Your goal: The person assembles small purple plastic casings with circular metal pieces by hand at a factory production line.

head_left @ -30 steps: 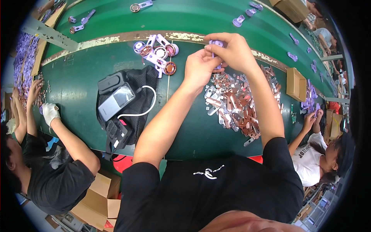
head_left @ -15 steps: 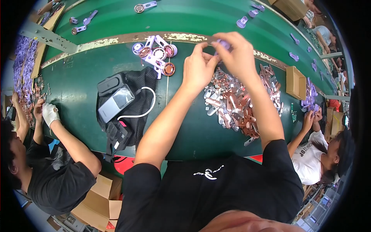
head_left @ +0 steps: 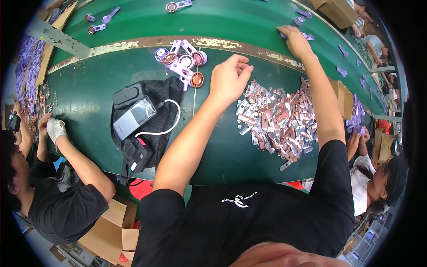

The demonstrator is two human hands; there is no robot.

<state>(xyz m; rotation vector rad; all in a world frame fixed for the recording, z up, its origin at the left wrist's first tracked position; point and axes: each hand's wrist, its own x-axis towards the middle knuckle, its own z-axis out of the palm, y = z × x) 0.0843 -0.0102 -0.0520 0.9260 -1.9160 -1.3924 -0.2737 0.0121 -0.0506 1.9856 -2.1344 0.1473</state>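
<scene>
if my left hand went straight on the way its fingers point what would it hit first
Probably the worn, paint-chipped ledge between the tabletop and the green belt; height is unclear, so the left hand might pass over it.

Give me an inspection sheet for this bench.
Surface: green table, chipped paint along its far strip.
Job things: purple parts clustered near the strip; brown and clear pieces heaped right of centre.
Clutter: grey device on black mesh.
Grips: left grip half-curled over the table, nothing seen in it; right grip over the belt, contents unclear.
Cables: white cable looping beside the device.
Surroundings: co-workers both sides; open carton lower left.
</scene>
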